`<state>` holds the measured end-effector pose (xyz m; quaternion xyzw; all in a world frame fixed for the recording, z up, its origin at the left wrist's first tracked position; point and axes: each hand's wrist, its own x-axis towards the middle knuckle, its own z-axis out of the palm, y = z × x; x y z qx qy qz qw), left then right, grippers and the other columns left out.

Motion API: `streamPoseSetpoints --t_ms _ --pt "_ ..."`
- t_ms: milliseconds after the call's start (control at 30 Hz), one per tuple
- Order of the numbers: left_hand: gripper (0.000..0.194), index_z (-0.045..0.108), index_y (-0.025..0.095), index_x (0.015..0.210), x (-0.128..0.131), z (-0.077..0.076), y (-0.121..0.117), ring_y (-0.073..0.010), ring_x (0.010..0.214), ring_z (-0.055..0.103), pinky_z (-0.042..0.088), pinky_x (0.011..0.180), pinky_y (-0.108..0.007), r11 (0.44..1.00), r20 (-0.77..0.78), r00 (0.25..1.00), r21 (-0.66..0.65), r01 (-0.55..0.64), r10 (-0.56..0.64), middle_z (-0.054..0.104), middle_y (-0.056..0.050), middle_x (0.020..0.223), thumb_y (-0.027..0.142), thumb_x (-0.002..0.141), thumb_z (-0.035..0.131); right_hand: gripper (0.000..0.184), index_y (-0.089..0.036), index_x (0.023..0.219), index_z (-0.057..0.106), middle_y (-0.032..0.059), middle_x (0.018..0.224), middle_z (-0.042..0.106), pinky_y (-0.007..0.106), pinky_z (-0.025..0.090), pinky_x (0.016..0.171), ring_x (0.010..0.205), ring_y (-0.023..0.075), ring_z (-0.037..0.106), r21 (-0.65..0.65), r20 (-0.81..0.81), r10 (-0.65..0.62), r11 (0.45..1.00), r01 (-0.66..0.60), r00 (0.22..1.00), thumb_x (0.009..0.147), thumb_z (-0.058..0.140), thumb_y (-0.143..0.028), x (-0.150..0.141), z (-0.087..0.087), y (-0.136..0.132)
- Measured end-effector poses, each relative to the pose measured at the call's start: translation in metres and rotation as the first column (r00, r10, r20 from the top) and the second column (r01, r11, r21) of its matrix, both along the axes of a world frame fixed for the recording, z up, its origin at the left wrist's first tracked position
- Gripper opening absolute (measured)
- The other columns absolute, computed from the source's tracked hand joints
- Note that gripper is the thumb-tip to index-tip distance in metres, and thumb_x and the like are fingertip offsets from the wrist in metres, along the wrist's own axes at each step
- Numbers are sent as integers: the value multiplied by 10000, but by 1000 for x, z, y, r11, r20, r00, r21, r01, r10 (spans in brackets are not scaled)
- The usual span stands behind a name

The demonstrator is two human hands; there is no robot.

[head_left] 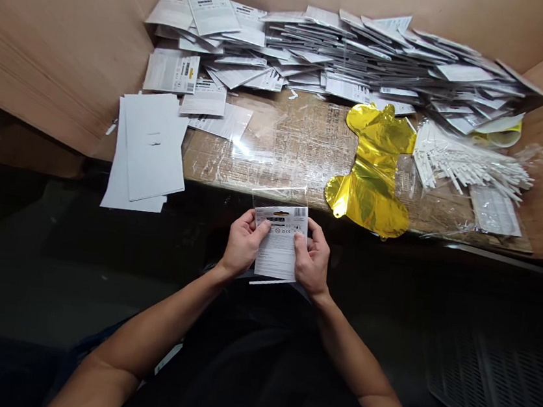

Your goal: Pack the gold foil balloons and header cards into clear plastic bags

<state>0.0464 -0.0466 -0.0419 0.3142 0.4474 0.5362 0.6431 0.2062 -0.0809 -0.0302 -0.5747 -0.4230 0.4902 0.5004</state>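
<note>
Light floppy card [279, 247] in slippery clear sleeve [277, 196], best held by edges, gripped between left hand [243, 243] and right hand [313, 260]

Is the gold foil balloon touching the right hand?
Apart. The head view shows a plain gap between the gold foil balloon and the right hand holding the printed card.

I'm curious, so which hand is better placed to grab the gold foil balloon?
Right, probably: the right hand is nearer the gold foil balloon, which lies ahead on that side. But it and the left hand both hold the white printed card.
</note>
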Motion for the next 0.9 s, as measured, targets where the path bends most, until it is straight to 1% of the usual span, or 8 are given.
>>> streamPoseSetpoints --t_ms 100,233,333,467,567,633,733,900 --pt "395 743 172 1154 -8 7 1 -269 990 793 640 903 -398 997 51 995 -14 81 -81 821 -111 1133 398 860 879 529 -227 1396 556 37 849 740 312 525 584 613 185 635 -13 -69 28 1000 -29 997 991 675 -546 2 0 3" --pt "560 751 174 1255 -20 22 18 -292 1050 791 638 931 -410 975 168 969 -99 200 -182 816 -138 1200 370 772 956 539 -246 1352 575 4 753 693 283 455 517 544 163 574 -47 -78 149 987 -153 986 964 713 -594 9 7 11" --pt "490 794 135 1174 -18 30 35 -287 1001 797 642 925 -406 953 211 949 -145 266 -233 825 -155 1149 374 776 951 583 -260 1370 581 -6 744 675 266 437 514 558 152 561 -10 -120 122 992 -124 985 940 737 -621 15 7 15" --pt "416 808 159 1090 -8 35 46 -279 1004 796 644 955 -420 986 201 977 -129 101 -74 838 -110 1073 351 755 963 608 -225 1185 637 -34 642 615 231 312 409 449 100 433 -50 -243 137 987 -153 960 836 806 -693 16 -5 6" --pt "426 792 180 1096 1 34 40 -315 1093 782 637 997 -465 989 200 977 -114 93 -69 835 -98 1086 350 747 967 494 -207 966 624 -55 540 567 220 230 359 366 69 345 -143 -235 106 979 -142 966 869 782 -666 12 -15 -5" --pt "430 785 178 1083 5 32 33 -329 1117 775 633 1003 -479 985 195 975 -112 134 -110 831 -103 1102 354 739 974 468 -203 971 618 -63 526 565 210 216 347 348 61 335 -150 -248 39 986 -78 968 888 765 -640 11 -19 -9" --pt "451 790 152 1057 2 30 34 -294 1021 791 643 942 -420 975 174 972 -132 181 -157 832 -119 1079 356 712 996 463 -190 998 629 -65 524 568 196 208 339 347 52 328 -158 -287 37 984 -86 957 874 785 -608 12 -19 -14" --pt "441 798 160 1012 2 30 52 -240 867 787 651 836 -376 981 197 980 -181 68 -31 837 -85 969 330 667 1014 471 -179 997 644 -53 518 573 200 197 334 344 52 324 -173 -321 45 979 -105 946 876 782 -613 11 -15 -17"
